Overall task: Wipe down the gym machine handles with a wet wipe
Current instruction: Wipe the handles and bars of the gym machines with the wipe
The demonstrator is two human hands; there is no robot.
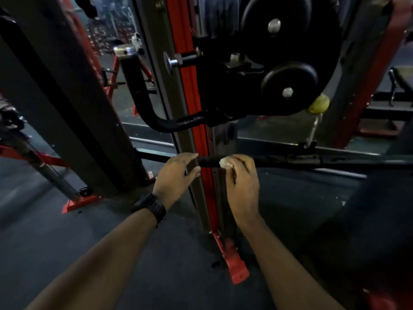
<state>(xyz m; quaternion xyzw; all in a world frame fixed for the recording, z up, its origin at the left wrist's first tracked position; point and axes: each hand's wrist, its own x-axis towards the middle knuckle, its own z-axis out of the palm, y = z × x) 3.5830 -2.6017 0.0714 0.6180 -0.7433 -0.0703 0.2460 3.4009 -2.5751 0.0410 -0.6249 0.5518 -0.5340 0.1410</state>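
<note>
Wet wipe, bunched small and white, is pressed against the black handle bar of a gym machine, pinched there by a person's right hand. The left hand, a black watch at its wrist, curls its fingers over and its thumb under the same bar just beside the wipe. The bar runs level across a red upright, low above a dark gym floor in a dimly lit room. Black weight plates hang above the hands, a yellow-green ball touching their lower edge, and a curved black grip bends out at left. A grey post slants alongside, and a red foot plate anchors the upright to the floor.
</note>
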